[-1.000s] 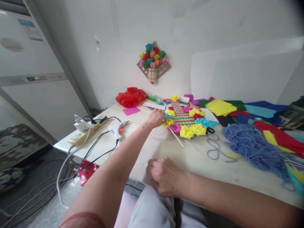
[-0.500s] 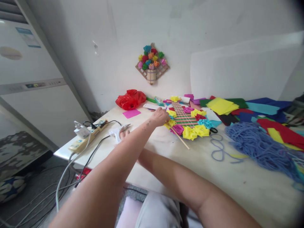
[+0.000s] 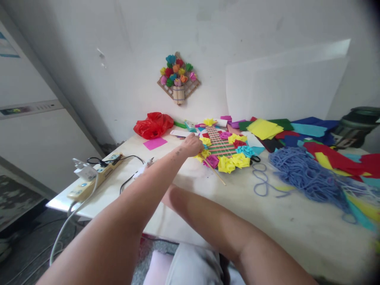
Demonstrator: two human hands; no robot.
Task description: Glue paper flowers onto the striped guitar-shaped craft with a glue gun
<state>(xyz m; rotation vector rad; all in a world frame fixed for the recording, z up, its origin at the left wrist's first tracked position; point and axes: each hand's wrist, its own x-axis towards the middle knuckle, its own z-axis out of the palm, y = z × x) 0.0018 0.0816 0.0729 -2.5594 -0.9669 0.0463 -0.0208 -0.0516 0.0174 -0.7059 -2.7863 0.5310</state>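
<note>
My left forearm crosses over my right one. My left hand (image 3: pixel 194 145) is closed at the left edge of a round craft piece with yellow crepe-paper flowers (image 3: pixel 227 164), plus pink, red and blue ones; whatever its fingers pinch is hidden. A thin wooden stick (image 3: pixel 218 176) slants out from below this hand onto the table. My right forearm (image 3: pixel 204 211) reaches left to the white hot glue gun (image 3: pixel 141 171), whose nozzle points up and right. The left forearm hides my right hand now; half a second ago its fingers were around the gun.
A power strip (image 3: pixel 81 190) with a plugged-in adapter and cords lies at the table's left edge. A red plastic bag (image 3: pixel 153 126) and a pink sheet (image 3: pixel 154 143) lie farther back. Blue yarn (image 3: pixel 308 176), coloured felt sheets (image 3: pixel 264 130) and a dark bottle (image 3: pixel 356 126) are at right.
The view has turned a little to the right, so everything sits farther left and the bottle shows more. The left forearm now covers the right hand's fingers and part of the glue gun.
</note>
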